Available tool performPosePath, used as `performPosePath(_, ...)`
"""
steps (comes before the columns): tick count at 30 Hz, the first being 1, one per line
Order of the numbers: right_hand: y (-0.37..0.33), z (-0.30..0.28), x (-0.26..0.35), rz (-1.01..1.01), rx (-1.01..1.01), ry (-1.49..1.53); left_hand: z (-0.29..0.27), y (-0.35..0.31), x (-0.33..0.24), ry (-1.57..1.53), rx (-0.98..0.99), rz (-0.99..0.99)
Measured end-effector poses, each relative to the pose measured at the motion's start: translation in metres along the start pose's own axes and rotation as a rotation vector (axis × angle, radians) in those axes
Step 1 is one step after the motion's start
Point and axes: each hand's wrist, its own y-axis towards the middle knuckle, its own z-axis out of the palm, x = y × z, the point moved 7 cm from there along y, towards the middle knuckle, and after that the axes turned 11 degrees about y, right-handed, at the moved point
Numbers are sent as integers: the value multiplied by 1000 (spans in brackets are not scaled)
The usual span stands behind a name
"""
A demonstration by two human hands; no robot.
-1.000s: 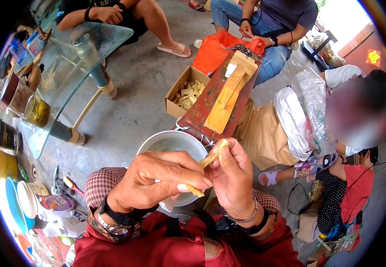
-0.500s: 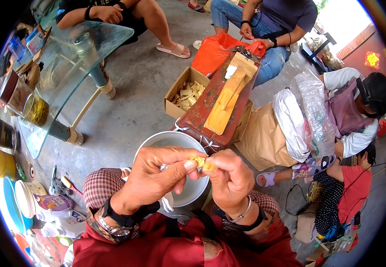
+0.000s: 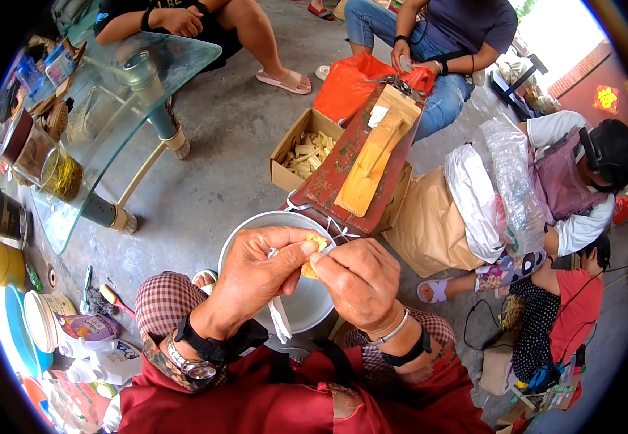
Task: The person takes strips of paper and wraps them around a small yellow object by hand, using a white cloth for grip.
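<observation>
Above a pale round basin, my two hands are drawn together around small yellow pieces whose exact kind I cannot make out. My left hand pinches a yellow piece between thumb and fingers. A white strip hangs down from under the same hand. My right hand, knuckles upward, has its fingertips closed against the lower yellow bit, which is partly covered by the fingers. Whether the two bits are joined cannot be seen. The basin's inside is mostly hidden beneath my hands.
Beyond the basin stands a red wooden bench carrying a wooden board. A cardboard box of pale yellow pieces sits beside it. Left is a glass table; right, a large brown paper sack. Several other people sit around.
My right hand has turned over, knuckles up, and shifted slightly left and down. My left hand has risen a little, and more of the white strip shows below it.
</observation>
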Motion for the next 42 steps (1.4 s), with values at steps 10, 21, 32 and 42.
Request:
performPosePath(10, -6, 0, -7, 113, -45, 88, 4, 3, -1, 85, 40, 49)
performPosePath(21, -10, -6, -17, 256, -149, 147, 10, -1, -11, 398, 133, 248)
performPosePath(32, -10, 2, -20, 363, -66, 254, 2, 3, -5, 385, 39, 144)
performPosePath(42, -26, 5, -39, 662, -99, 454, 10, 2, -13, 602, 80, 407)
